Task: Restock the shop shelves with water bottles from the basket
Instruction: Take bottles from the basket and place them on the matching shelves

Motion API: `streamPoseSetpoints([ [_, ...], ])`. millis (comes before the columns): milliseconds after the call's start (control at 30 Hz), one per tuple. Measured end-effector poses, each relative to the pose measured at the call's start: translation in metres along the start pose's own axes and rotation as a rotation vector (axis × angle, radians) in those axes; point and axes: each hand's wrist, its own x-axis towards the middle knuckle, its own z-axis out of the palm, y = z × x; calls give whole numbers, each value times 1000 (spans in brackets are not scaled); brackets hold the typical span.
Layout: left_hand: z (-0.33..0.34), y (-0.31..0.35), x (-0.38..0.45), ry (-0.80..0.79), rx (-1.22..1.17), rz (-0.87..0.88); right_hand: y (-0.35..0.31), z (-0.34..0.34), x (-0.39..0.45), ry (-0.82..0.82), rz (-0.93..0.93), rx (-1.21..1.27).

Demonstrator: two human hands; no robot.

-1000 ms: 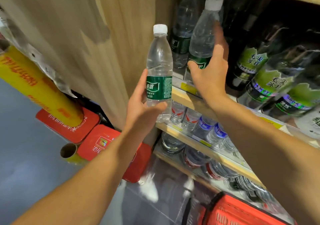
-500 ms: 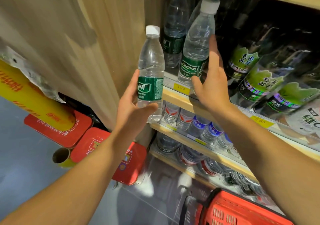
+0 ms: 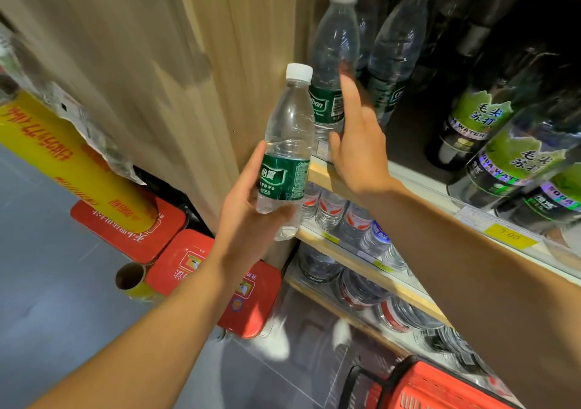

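at the left end of the upper shelf [image 3: 327, 177], the left hand [image 3: 248, 216] grips a clear water bottle [image 3: 287, 153] with a green label and white cap, thumb and fingers curled round its lower half, holding it upright in front of the shelf edge. right hand [image 3: 358, 144] reaches onto the shelf with fingers straight, resting against a shelved bottle [image 3: 333, 62] of the same kind; a second such bottle [image 3: 396, 56] stands just beside it. further right, dark soda bottles [image 3: 515, 163] with pale green labels. lower shelves carry smaller water bottles [image 3: 345, 216]. below, a red basket [image 3: 440, 389] at the frame's bottom; red tins [image 3: 125, 226] and a yellow roll [image 3: 75, 163] at left.
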Motion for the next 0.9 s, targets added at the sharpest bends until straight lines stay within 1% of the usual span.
streamPoseSetpoints([
  [200,-3,1,-3,9,11,12,-6,6,1,-24,-10,32],
  [367,-3,4,-6,31,13,32,-2,-10,-8,-61,-29,12],
  [500,16,17,-7,-2,-75,25,17,-44,-29,-105,-82,-117],
  [600,38,26,-6,-75,-160,9,32,-73,-45,-167,-78,-255],
  [700,60,34,-7,-123,-191,16,41,-96,-60,-190,-85,-351],
  [767,71,39,-5,-116,-193,60,44,-106,-69,-207,-75,-396],
  [900,92,49,1,-70,-139,242,50,-118,-91,-229,-74,-437],
])
